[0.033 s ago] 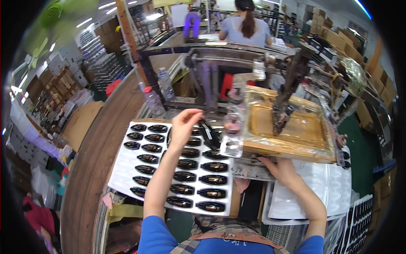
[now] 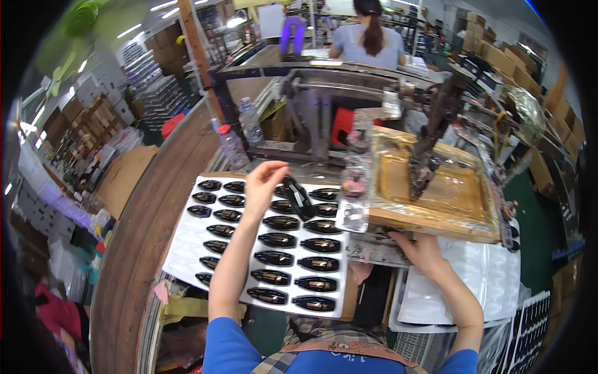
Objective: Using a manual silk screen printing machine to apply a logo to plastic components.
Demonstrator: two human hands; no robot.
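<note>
My left hand [image 2: 263, 189] pinches one end of a glossy black, pointed oval piece [image 2: 299, 198] with a pale marking. It hangs tilted above a white moulded tray [image 2: 184, 246], where several similar black pieces lie in columns; my forearm covers part of it. My right hand [image 2: 427, 254] is at a grey metal plate [image 2: 377, 251] beneath a wood-framed printing screen [image 2: 430, 223]. The thumb lies along the plate's edge, while the other fingers are largely hidden, so their grip does not show.
White moulded trays [image 2: 451, 299] are stacked on the right. A dark metal arm [image 2: 430, 146] reaches over the screen. Plastic bottles [image 2: 232, 149] stand behind the left tray, beside a brown wooden surface [image 2: 134, 268]. Another person [image 2: 370, 43] sits farther back.
The view has shifted slightly. My left hand has drawn the black piece a little leftward, away from the screen's edge and over the tray. My right hand stays at the plate.
</note>
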